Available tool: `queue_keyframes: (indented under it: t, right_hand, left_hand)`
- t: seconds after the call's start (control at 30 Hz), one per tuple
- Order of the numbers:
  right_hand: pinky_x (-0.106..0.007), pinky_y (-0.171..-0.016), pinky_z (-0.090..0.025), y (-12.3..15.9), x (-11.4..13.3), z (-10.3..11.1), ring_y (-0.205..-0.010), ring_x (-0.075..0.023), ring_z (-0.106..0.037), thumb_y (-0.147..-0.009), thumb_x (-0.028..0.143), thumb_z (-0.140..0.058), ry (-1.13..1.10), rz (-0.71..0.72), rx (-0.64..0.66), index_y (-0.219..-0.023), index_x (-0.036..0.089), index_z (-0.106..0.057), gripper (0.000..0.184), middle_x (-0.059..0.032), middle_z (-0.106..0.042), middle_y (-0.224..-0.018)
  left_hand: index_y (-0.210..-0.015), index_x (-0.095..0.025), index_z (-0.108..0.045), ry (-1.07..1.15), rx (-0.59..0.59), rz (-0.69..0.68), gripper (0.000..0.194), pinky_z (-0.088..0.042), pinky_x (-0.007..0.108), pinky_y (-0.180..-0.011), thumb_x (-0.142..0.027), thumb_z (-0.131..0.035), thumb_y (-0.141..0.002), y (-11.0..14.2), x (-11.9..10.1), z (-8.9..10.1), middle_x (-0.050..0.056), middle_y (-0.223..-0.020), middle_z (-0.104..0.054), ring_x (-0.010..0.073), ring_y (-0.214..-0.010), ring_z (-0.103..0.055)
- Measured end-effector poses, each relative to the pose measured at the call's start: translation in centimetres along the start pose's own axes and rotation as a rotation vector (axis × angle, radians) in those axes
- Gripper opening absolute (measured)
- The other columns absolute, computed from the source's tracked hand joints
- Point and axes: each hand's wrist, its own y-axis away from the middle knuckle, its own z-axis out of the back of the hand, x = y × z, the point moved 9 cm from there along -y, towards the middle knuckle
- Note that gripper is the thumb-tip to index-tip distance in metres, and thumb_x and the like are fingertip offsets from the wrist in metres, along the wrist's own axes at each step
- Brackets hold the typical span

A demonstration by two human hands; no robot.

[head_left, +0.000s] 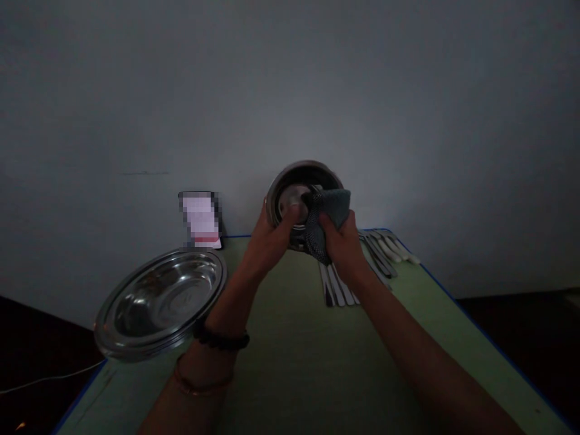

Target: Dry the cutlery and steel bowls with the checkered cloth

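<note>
A steel bowl (277, 181) is held up above the far part of the table, its open side tilted toward me. My left hand (272, 238) grips its lower left side, with the thumb over the rim. A dark grey-green cloth (335, 205) is bunched in my right hand (344, 238). The cloth lies against the right part of the bowl and hides some of its inside. Behind and below my right hand lie several metal utensils (338, 290), their far ends covered by the hand and cloth.
Large shallow steel basins (109, 344), apparently stacked, stand at the table's left edge. A phone (202, 220) with a blurred screen leans on the wall behind them. Several utensils with pale handles (394, 248) lie at the far right. The green table (290, 362) meets a grey wall (290, 90).
</note>
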Motion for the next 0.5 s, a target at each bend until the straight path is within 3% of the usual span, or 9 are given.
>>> queue_keyframes:
  t: [0.1, 0.2, 0.27, 0.33, 0.4, 0.5]
  right_hand:
    - [-0.038, -0.077, -0.044, -0.8, 0.9, 0.4, -0.086, -0.02, -0.055, -0.078, 0.045, -0.055, 0.098, 0.044, 0.176, -0.097, 0.021, -0.042, 0.032, -0.0046, -0.057, -0.092]
    - [-0.035, -0.072, -0.043, -0.9, 3.7, 1.0, -0.08, -0.0178, -0.054, -0.076, 0.039, -0.06, 0.262, 0.174, 0.277, -0.092, 0.021, -0.045, 0.028, -0.0015, -0.056, -0.084]
    - [-0.031, -0.067, -0.043, -0.2, 5.3, 0.4, -0.073, -0.0156, -0.052, -0.074, 0.035, -0.062, 0.353, 0.241, 0.412, -0.088, 0.02, -0.048, 0.025, 0.0006, -0.055, -0.079]
    - [-0.029, -0.064, -0.041, 0.6, 6.6, -0.2, -0.071, -0.0142, -0.051, -0.073, 0.034, -0.065, 0.411, 0.324, 0.483, -0.086, 0.021, -0.051, 0.024, 0.0015, -0.055, -0.078]
    - [-0.029, -0.064, -0.041, 0.9, 7.3, -0.3, -0.072, -0.0141, -0.051, -0.073, 0.035, -0.065, 0.42, 0.379, 0.42, -0.087, 0.021, -0.051, 0.024, 0.0013, -0.056, -0.08]
    - [-0.03, -0.065, -0.041, 0.6, 6.8, 0.3, -0.074, -0.0149, -0.052, -0.075, 0.038, -0.063, 0.355, 0.362, 0.212, -0.089, 0.021, -0.048, 0.027, 0.0005, -0.056, -0.081]
  left_hand:
    - [-0.123, -0.021, -0.052, 0.063, 0.212, 0.202, 0.05, -0.053, 0.04, -0.081, -0.053, -0.05, -0.085, 0.2, 0.8, 0.3, 0.009, -0.111, -0.066, 0.0273, -0.103, -0.061]
    - [-0.113, -0.021, -0.061, 0.063, 0.431, 0.379, 0.052, -0.056, 0.037, -0.064, -0.06, -0.042, -0.085, 1.3, 1.1, 0.9, 0.01, -0.096, -0.071, 0.0254, -0.08, -0.067]
    - [-0.116, -0.027, -0.06, -0.007, 0.52, 0.343, 0.042, -0.055, 0.033, -0.065, -0.052, -0.052, -0.083, 1.8, 0.1, 1.2, 0.005, -0.101, -0.07, 0.0237, -0.082, -0.067]
    - [-0.101, -0.024, -0.068, -0.107, 0.6, 0.292, 0.033, -0.053, 0.031, -0.067, -0.047, -0.058, -0.08, 2.3, -0.7, 0.8, 0.003, -0.09, -0.072, 0.0228, -0.08, -0.066]
    - [-0.085, -0.022, -0.071, -0.164, 0.592, 0.256, 0.027, -0.051, 0.029, -0.066, -0.044, -0.058, -0.08, 2.2, -1.2, 0.5, 0.001, -0.077, -0.071, 0.0212, -0.074, -0.065]
    - [-0.079, -0.021, -0.069, -0.153, 0.468, 0.189, 0.029, -0.05, 0.03, -0.069, -0.043, -0.051, -0.084, 1.4, -1.7, 0.7, 0.0, -0.068, -0.068, 0.0205, -0.073, -0.063]
